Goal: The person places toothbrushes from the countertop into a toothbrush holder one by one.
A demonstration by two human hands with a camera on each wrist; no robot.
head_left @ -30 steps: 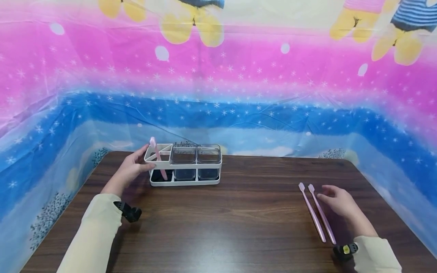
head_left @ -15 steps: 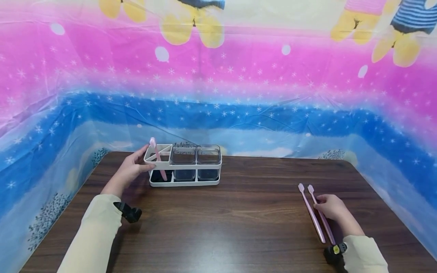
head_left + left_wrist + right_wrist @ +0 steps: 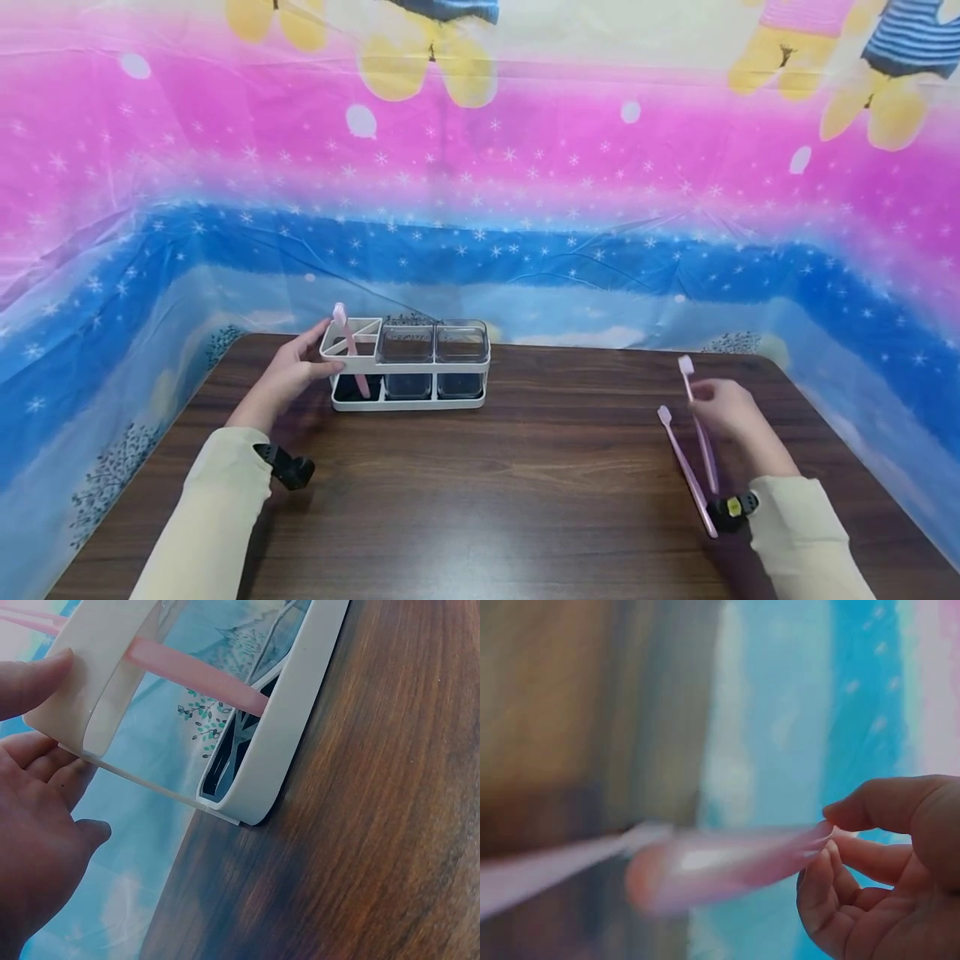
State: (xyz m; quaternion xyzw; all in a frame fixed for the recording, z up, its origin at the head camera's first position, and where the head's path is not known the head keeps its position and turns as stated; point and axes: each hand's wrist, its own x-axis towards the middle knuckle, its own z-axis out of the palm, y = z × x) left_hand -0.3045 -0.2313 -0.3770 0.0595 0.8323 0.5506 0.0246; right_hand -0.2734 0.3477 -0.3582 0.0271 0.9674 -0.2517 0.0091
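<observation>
A white toothbrush holder (image 3: 408, 405) stands at the back left of the table, with one pink toothbrush (image 3: 348, 337) leaning in its left divided section. My left hand (image 3: 281, 379) grips the holder's left end, thumb on the front of the upper frame and fingers behind, as the left wrist view (image 3: 45, 832) also shows. At the right, my right hand (image 3: 727, 408) pinches a second pink toothbrush (image 3: 727, 870) between thumb and fingers, its head up and raised off the table. Beside it a third pink toothbrush (image 3: 686, 471) lies on the wood.
Two clear cups (image 3: 406, 343) sit in the holder's middle and right sections. The brown wooden table (image 3: 480, 483) is bordered at the back and sides by a printed curtain (image 3: 480, 175) with pink and blue bands.
My right hand has closed on the right-hand toothbrush and lifted it up from the table, away from the other one. The left hand stays on the holder.
</observation>
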